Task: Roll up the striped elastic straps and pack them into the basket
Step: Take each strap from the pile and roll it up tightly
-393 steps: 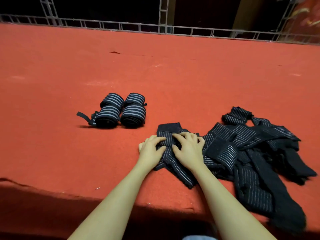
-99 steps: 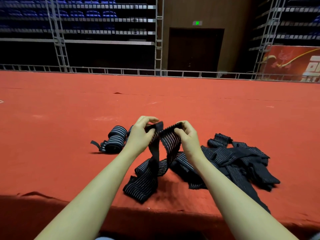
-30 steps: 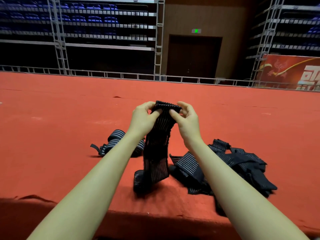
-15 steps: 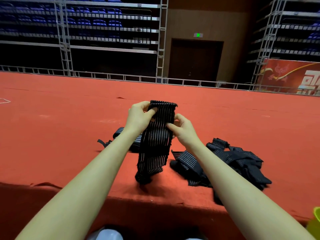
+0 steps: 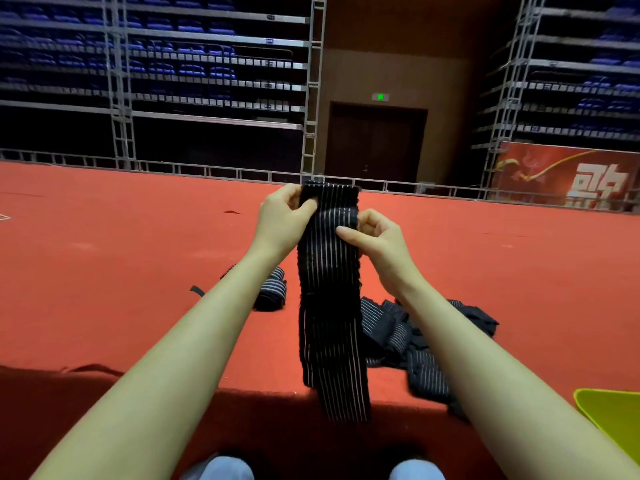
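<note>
Both hands are raised in front of the person, above the near edge of the red carpeted platform (image 5: 104,271). The left hand (image 5: 282,223) pinches the upper left corner of a long black elastic strap with thin white lengthwise stripes (image 5: 330,299), thumb on the near face and fingers curled behind. The right hand (image 5: 375,242) pinches the strap's right edge slightly lower, thumb pressed flat across the near face and the other fingers curled. The strap hangs vertically between the two hands; its lower end hangs in front of the platform edge, and contact with the platform cannot be determined.

A loose pile of unrolled black striped straps (image 5: 408,337) lies on the platform, to the right of the hanging strap and partly hidden by the right forearm. A rolled black striped strap (image 5: 272,292) lies on the platform to the left of the hanging strap, partly hidden by the left forearm. A yellow-green plastic edge (image 5: 613,417) shows at the lower right corner. Beyond the platform stand metal scaffolding (image 5: 119,81) and tiers of blue seats (image 5: 194,29).
</note>
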{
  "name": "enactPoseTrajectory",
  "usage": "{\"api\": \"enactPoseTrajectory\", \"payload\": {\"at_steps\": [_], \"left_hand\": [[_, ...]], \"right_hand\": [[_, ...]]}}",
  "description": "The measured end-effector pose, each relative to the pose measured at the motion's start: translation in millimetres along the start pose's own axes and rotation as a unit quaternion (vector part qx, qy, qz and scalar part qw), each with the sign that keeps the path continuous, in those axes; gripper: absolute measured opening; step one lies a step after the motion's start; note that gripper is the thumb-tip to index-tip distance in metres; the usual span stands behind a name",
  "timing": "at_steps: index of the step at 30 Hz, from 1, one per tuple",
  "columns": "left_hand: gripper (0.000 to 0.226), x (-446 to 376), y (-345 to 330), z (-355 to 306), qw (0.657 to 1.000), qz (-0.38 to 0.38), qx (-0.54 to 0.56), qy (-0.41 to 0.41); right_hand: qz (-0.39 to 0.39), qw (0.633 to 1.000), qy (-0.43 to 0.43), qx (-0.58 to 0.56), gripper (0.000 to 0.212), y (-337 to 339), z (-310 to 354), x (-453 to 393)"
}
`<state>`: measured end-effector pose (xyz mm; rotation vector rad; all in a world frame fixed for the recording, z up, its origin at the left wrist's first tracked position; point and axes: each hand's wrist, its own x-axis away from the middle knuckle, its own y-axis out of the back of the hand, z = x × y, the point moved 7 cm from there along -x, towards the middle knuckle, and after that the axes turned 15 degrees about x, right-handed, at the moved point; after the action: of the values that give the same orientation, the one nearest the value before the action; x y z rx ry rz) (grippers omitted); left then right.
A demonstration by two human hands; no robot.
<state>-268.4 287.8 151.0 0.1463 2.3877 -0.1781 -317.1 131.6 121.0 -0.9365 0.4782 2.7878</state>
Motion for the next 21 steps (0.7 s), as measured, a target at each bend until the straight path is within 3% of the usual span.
{"api": "enactPoseTrajectory", "payload": {"at_steps": [9,13,17,21], "left_hand": [[0.007,9.3,-13.4,67.0,0.993,0.037,0.036,0.108],[0.005,17.7,-19.4,120.0,0.987,0.056,0.016,0.152],[0.008,24.0,-21.6,179.8,0.978,0.054,0.009,0.201],[0.014,21.8,-22.3,228.0,0.973,0.055,0.026,0.223]], "right_hand": [[0.026,0.995,-0.092,-0.031,0.016,-3.5,-58.8,5.9],[0.015,0.994,-0.113,0.000,0.021,-17.7,-108.9,3.4],[0.002,0.988,-0.140,0.068,0.012,-27.8,-166.6,-0.6],[-0.007,0.984,-0.167,0.066,0.011,-31.7,-206.8,-10.0]]}}
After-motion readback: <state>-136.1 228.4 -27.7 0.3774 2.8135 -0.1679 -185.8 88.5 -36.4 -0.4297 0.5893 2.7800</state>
